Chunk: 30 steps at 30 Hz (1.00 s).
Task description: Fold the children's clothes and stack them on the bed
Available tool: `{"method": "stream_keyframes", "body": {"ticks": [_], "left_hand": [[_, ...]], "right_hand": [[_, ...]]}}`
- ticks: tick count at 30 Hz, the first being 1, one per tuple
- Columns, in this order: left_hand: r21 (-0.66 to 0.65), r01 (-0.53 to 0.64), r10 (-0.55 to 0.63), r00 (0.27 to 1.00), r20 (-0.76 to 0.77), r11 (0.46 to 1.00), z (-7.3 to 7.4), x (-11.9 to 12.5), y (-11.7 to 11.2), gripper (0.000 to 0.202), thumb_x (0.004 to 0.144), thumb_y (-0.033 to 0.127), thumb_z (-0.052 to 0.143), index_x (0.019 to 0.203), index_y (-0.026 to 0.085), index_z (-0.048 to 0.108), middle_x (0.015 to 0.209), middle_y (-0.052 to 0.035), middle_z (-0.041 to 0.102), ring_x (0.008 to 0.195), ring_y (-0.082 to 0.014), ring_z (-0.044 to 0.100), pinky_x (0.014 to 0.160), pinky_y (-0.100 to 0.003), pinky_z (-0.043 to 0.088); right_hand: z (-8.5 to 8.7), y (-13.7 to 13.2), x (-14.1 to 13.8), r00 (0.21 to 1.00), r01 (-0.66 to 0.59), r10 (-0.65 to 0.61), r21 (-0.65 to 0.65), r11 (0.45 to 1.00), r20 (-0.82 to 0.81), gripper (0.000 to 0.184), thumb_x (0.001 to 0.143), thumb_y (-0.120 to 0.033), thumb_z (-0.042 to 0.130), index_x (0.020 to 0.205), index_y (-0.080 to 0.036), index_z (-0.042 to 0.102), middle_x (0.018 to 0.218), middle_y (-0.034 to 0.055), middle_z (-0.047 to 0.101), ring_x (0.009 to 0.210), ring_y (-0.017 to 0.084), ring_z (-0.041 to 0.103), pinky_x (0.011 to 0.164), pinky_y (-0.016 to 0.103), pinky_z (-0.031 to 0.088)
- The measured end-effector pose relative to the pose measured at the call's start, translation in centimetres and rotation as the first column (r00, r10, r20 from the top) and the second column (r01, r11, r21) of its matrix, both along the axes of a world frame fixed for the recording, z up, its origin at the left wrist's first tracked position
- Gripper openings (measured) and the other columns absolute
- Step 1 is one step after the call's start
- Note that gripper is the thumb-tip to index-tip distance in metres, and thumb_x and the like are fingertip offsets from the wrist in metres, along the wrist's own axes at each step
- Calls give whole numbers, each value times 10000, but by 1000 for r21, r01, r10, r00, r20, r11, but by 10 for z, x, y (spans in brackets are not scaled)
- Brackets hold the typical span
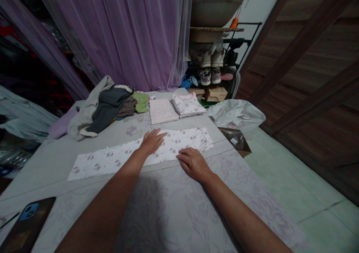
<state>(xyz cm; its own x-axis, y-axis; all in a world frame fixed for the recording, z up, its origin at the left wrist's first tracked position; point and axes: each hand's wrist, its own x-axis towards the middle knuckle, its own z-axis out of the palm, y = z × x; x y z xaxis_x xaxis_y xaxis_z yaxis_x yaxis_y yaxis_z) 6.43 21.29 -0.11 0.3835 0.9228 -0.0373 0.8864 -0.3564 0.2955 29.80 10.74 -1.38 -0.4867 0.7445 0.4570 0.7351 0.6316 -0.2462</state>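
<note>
A long white garment with small pink prints [112, 159] lies folded lengthwise and flat across the table [168, 212]. My left hand [152, 140] rests flat on its middle, fingers stretched out. My right hand [193, 162] lies palm down on the garment's near edge, just right of the left hand, fingers extended. Neither hand holds anything.
Behind the garment lie a folded striped pink piece [162, 110] and a folded white printed piece [188, 104]. A heap of unfolded clothes [103, 107] sits at the back left. A phone [26, 223] lies near left. A plastic bag [237, 114] and shoe rack [215, 69] stand right of the table.
</note>
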Motion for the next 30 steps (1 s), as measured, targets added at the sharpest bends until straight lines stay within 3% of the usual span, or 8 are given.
{"method": "stream_keyframes", "body": {"ticks": [2, 5, 10, 13, 19, 24, 30], "left_hand": [[-3, -69, 69, 995, 66, 998, 7, 0, 7, 389, 943, 324, 422, 1289, 302, 598, 1429, -39, 535, 1327, -233, 456, 1111, -403, 309], [-14, -221, 221, 971, 95, 975, 21, -2, 21, 350, 908, 316, 459, 1195, 221, 637, 1181, -64, 688, 1075, -200, 612, 917, -289, 443], [-96, -305, 304, 952, -32, 947, 40, -1, 39, 185, 763, 352, 627, 864, 216, 701, 829, -33, 724, 791, -193, 640, 676, -246, 433], [-101, -320, 314, 946, -77, 942, 44, 1, 36, 165, 725, 355, 650, 823, 227, 691, 833, -32, 720, 768, -201, 632, 627, -253, 407], [-110, -310, 297, 947, -123, 944, 46, 3, 13, 231, 781, 379, 584, 921, 248, 714, 925, -39, 734, 838, -213, 644, 613, -260, 377], [-110, -275, 273, 961, -35, 955, 44, 5, 7, 246, 797, 400, 565, 871, 246, 742, 860, -29, 737, 816, -208, 644, 617, -256, 374], [-276, -272, 300, 952, 63, 922, 44, 4, 18, 293, 776, 467, 581, 705, 218, 717, 693, -3, 697, 687, -180, 618, 571, -241, 368]], "right_hand": [[0, 0, 0, 1000, 4, -4, -10, 1000, 1, 206, 893, -189, 572, 1041, -222, 711, 1077, 96, 685, 990, 234, 598, 848, 390, 465], [0, 0, 0, 1000, 5, -6, -19, 1000, -17, 207, 890, -189, 573, 1039, -230, 710, 1083, 95, 684, 996, 236, 598, 849, 396, 466], [0, 2, 1, 997, 6, -9, -45, 999, -71, 208, 878, -170, 574, 1026, -232, 706, 1077, 86, 689, 992, 229, 606, 854, 395, 467], [-1, 3, 1, 996, 2, -8, -66, 998, -94, 206, 871, -163, 580, 1025, -225, 703, 1078, 86, 691, 999, 232, 606, 862, 401, 465], [-3, 3, 2, 992, -3, -6, -70, 998, -124, 201, 872, -157, 583, 1016, -228, 703, 1066, 80, 692, 989, 230, 603, 847, 399, 466], [-3, 4, 2, 991, -11, 0, -79, 997, -132, 203, 876, -164, 576, 1021, -230, 702, 1077, 85, 689, 1008, 229, 602, 860, 399, 469], [-5, 5, 3, 989, -3, -10, -91, 996, -145, 213, 872, -164, 574, 1021, -235, 709, 1077, 85, 693, 1018, 231, 606, 870, 406, 469]]}}
